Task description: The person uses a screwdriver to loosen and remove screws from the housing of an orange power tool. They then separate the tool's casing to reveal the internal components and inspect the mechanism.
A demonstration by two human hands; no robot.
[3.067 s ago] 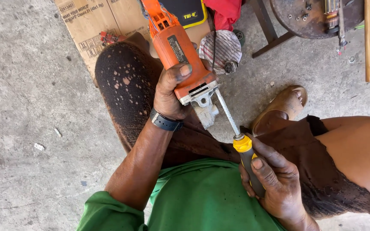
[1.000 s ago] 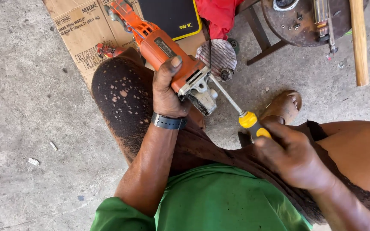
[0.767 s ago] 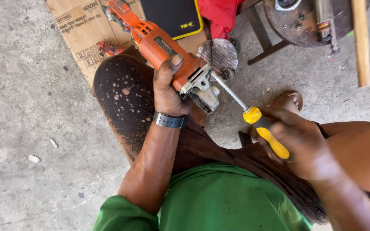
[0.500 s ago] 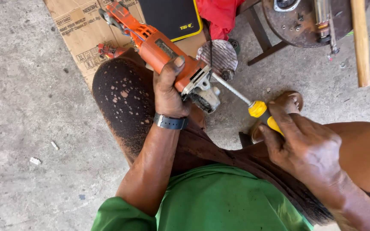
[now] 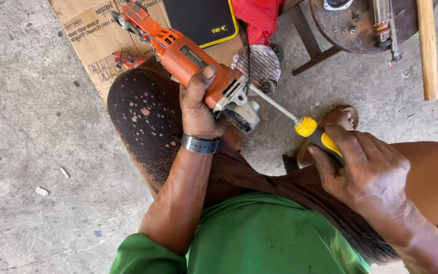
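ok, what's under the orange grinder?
Under the orange grinder held in the left hand: a speckled brown-clad thigh, flattened cardboard and concrete floor. The grinder's underside is hidden by its body and the hand.

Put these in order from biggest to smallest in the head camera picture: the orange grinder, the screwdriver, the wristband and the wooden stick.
1. orange grinder, the biggest by far.
2. screwdriver and wooden stick: they look about alike; the right hand hides part of the screwdriver and the picture edge cuts off the stick.
3. wristband, on the left hand.
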